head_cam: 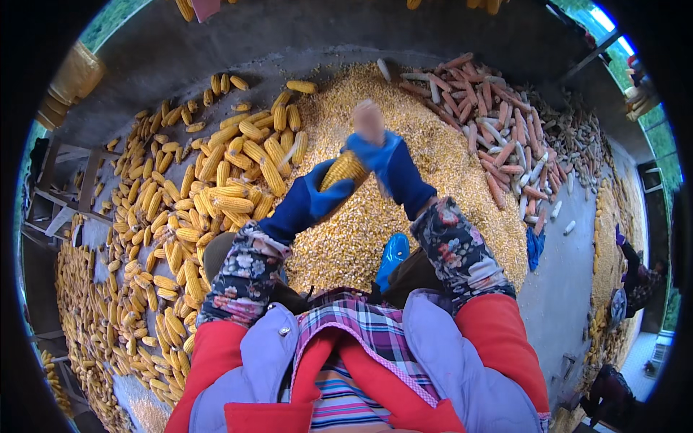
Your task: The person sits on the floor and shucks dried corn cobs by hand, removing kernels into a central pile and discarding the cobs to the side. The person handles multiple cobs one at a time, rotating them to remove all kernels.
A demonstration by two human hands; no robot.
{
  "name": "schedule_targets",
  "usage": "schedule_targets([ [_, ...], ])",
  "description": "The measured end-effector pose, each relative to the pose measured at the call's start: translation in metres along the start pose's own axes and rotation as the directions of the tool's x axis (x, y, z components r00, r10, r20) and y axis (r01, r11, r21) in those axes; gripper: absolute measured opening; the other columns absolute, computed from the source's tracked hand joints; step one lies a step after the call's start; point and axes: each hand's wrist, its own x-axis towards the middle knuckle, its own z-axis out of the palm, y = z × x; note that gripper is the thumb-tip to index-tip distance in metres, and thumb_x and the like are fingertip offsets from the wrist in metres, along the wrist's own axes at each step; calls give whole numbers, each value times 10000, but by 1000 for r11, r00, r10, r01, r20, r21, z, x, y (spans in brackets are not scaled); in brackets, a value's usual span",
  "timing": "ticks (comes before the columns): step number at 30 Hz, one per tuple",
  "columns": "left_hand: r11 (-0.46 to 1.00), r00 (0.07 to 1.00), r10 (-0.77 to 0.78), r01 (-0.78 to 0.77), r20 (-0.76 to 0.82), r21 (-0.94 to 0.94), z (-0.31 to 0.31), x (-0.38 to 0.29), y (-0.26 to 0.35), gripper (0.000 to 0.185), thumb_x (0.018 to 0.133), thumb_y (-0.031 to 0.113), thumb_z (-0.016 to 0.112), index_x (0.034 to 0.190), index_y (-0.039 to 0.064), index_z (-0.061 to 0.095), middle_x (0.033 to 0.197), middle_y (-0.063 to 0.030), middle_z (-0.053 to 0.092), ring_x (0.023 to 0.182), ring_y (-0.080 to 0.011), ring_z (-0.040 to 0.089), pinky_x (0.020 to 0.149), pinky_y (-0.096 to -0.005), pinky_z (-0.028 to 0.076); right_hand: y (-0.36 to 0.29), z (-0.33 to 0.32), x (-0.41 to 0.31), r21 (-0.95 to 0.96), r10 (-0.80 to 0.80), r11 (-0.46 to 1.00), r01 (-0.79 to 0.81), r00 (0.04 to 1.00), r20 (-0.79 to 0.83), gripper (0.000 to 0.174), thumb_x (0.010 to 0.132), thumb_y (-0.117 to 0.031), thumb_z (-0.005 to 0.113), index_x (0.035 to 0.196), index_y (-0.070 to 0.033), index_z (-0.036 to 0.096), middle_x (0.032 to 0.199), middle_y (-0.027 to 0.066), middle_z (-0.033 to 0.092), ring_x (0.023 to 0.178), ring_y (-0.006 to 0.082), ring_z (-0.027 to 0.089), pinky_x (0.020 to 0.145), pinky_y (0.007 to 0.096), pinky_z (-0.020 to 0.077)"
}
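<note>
My left hand [314, 189], in a blue coated glove, is wrapped around a yellow ear of corn [343, 170] above a heap of loose corn kernels [346, 238]. My right hand [381, 159], gloved the same way, presses against the ear's upper right end. From its fist sticks a pinkish-brown piece [368, 122], blurred, that looks like a bare corncob. Its lower part is hidden by the glove.
Unshelled ears [233, 200] lie piled to my left. Stripped cobs [509, 130] form a heap at the right, above a blue cloth [536, 248]. A blue boot [392, 257] stands among the kernels. Another person [639, 276] is at the far right, and a wooden frame [70, 189] stands far left.
</note>
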Motion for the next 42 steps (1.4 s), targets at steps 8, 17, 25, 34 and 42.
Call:
schedule_targets([
  [8, 895, 961, -265, 276, 80, -352, -27, 5, 0, 661, 1006, 380, 657, 1503, 1, 444, 1255, -145, 660, 959, -215, 712, 816, -346, 583, -35, -6, -1, 191, 86, 975, -112, 987, 139, 469, 934, -351, 750, 1228, 5, 674, 1065, 56, 710, 965, 147, 676, 882, 306, 543],
  [17, 967, 994, -61, 81, -87, 240, -2, 6, -8, 741, 899, 467, 756, 1427, -1, 527, 1214, -229, 695, 1133, -243, 688, 953, -345, 526, 17, 12, 16, 199, 99, 977, -82, 992, -78, 329, 907, -234, 765, 1119, -1, 674, 914, 79, 732, 828, 181, 706, 759, 365, 576],
  [25, 872, 935, -355, 337, 14, -356, -22, 10, -4, 584, 963, 450, 696, 1334, 16, 575, 990, -85, 678, 754, -160, 669, 645, -276, 532, -16, -1, 5, 8, -60, 998, 60, 975, 212, 458, 967, -276, 704, 1333, -10, 633, 1225, 76, 693, 1071, 163, 673, 936, 304, 535],
  [34, 979, 983, -154, 139, -101, -148, 4, 2, -17, 729, 875, 389, 802, 1431, 13, 517, 1077, -102, 692, 887, -167, 677, 753, -302, 553, 0, 3, 32, 175, 163, 971, -163, 987, 13, 376, 963, -283, 709, 1190, 12, 650, 982, 129, 738, 854, 225, 726, 741, 324, 590],
  [42, 924, 962, -273, 257, -20, -283, -6, 1, 14, 515, 937, 320, 737, 1316, 26, 550, 973, -66, 675, 756, -144, 662, 641, -298, 539, -4, 36, -4, -191, -185, 962, 198, 979, 83, 396, 899, -179, 786, 1235, 0, 678, 1027, 54, 731, 909, 145, 684, 831, 297, 552],
])
